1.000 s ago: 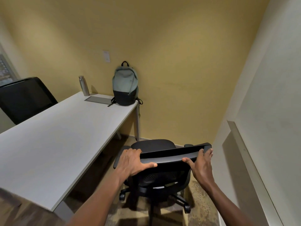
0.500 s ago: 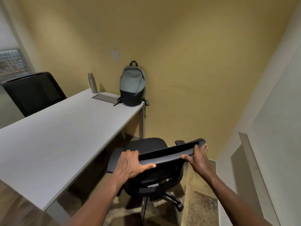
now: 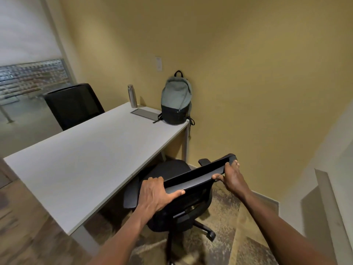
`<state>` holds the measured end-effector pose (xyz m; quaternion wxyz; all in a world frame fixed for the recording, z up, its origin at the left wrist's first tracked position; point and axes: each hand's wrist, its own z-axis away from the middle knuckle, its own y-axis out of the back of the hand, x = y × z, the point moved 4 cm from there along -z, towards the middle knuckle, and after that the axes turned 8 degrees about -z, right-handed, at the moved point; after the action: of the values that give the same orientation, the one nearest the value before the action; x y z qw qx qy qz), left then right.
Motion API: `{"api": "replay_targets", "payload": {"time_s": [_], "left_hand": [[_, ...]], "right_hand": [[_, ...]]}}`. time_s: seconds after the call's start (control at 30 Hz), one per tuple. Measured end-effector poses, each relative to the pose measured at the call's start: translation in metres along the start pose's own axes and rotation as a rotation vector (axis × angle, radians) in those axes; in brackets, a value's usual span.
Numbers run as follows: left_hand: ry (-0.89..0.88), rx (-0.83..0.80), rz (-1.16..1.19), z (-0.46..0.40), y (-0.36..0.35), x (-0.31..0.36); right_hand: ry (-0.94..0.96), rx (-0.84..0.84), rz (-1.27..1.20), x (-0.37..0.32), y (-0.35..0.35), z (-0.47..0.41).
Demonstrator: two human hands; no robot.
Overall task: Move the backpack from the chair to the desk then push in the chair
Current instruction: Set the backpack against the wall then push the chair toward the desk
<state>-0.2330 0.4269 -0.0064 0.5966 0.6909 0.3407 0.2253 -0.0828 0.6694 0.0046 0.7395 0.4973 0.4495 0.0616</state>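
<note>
A grey-green backpack [image 3: 176, 99] with a black bottom stands upright on the far right corner of the white desk [image 3: 82, 159], leaning on the yellow wall. A black office chair [image 3: 177, 186] on castors sits at the desk's right edge, its seat partly under the tabletop. My left hand [image 3: 155, 194] grips the left end of the chair's backrest top. The right end of that top edge is held by my right hand [image 3: 232, 177].
A steel bottle [image 3: 132, 96] and a flat grey panel [image 3: 144, 114] sit on the desk beside the backpack. A second black chair [image 3: 73, 105] stands behind the desk at left. A white wall and ledge [image 3: 328, 207] close off the right side.
The chair has turned and rolled left toward the desk, its seat now partly under the tabletop. Both hands stayed on the backrest and my view swung right.
</note>
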Motion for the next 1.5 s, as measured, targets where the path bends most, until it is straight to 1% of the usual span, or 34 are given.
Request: {"api": "replay_targets", "payload": {"time_s": [0.03, 0.17, 0.2, 0.27, 0.33, 0.47, 0.53, 0.63, 0.7, 0.77, 0.83, 0.9, 1.0, 1.1, 1.17, 1.2, 1.33, 1.5], "left_hand": [[0.01, 0.0, -0.004, -0.002, -0.001, -0.001], [0.059, -0.01, -0.034, -0.011, 0.0, -0.001], [0.078, -0.014, -0.04, -0.012, 0.0, 0.0], [0.116, -0.024, -0.049, -0.012, -0.002, 0.0], [0.146, -0.028, -0.056, -0.014, -0.004, 0.0], [0.189, -0.028, -0.074, -0.024, -0.003, -0.001], [0.21, -0.029, -0.075, -0.027, -0.004, -0.004], [0.24, -0.03, -0.063, -0.031, -0.006, -0.007], [0.256, -0.041, -0.056, -0.036, -0.007, -0.005], [0.264, -0.05, -0.055, -0.042, -0.008, -0.005], [0.266, -0.049, -0.053, -0.046, -0.012, -0.009], [0.256, -0.036, -0.052, -0.05, -0.015, -0.012], [0.225, -0.012, -0.025, -0.062, -0.018, -0.017], [0.213, 0.0, 0.016, -0.075, -0.02, -0.026], [0.209, 0.003, 0.02, -0.081, -0.021, -0.033], [0.206, 0.004, 0.021, -0.083, -0.022, -0.036], [0.213, 0.006, 0.018, -0.094, -0.027, -0.052], [0.227, 0.004, -0.011, -0.108, -0.034, -0.075]], "right_hand": [[0.023, 0.04, -0.01, -0.004, -0.003, -0.003], [0.138, 0.286, -0.041, -0.021, -0.008, -0.006], [0.15, 0.295, -0.062, -0.023, -0.01, -0.009], [0.169, 0.223, -0.152, -0.027, -0.021, -0.015], [0.192, 0.154, -0.183, -0.031, -0.032, -0.019], [0.17, 0.195, -0.321, -0.038, -0.04, -0.037], [0.191, 0.142, -0.226, -0.046, -0.045, -0.046], [0.138, -0.037, -0.061, -0.052, -0.058, -0.062], [0.125, -0.109, -0.013, -0.056, -0.061, -0.071], [0.132, -0.152, -0.014, -0.061, -0.061, -0.08], [0.142, -0.155, 0.002, -0.067, -0.062, -0.085], [0.157, -0.107, -0.028, -0.076, -0.064, -0.087], [0.093, -0.037, -0.205, -0.092, -0.069, -0.085], [0.175, 0.075, -0.277, -0.101, -0.071, -0.096], [0.179, 0.112, -0.308, -0.107, -0.073, -0.105], [0.163, 0.083, -0.355, -0.11, -0.075, -0.109], [0.248, 0.068, -0.209, -0.131, -0.082, -0.123], [0.243, -0.034, -0.124, -0.151, -0.103, -0.146]]}}
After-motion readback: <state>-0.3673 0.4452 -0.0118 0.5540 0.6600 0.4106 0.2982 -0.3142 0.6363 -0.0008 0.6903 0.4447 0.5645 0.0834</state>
